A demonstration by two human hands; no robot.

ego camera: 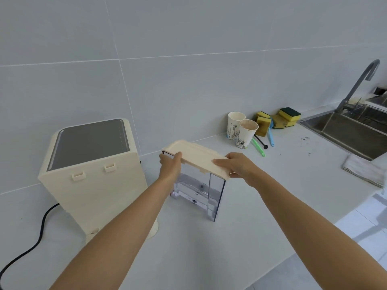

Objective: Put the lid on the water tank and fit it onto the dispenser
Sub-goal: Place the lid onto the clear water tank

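A clear plastic water tank (pixel 201 191) stands upright on the white counter, a little water in its bottom. A cream lid (pixel 196 156) rests across its top, tilted slightly. My left hand (pixel 170 166) grips the lid's left end and my right hand (pixel 238 166) grips its right end. The cream dispenser (pixel 92 174) with a grey top panel stands to the left of the tank, its back with two hook tabs facing me. Tank and dispenser are apart.
Two paper cups (pixel 240 130), several sponges (pixel 278 120) and brushes (pixel 259 147) lie behind the tank on the right. A steel sink (pixel 347 130) with a grey tap (pixel 356 84) is at far right, a folded cloth (pixel 364 170) beside it. A black power cord (pixel 31 243) trails left of the dispenser.
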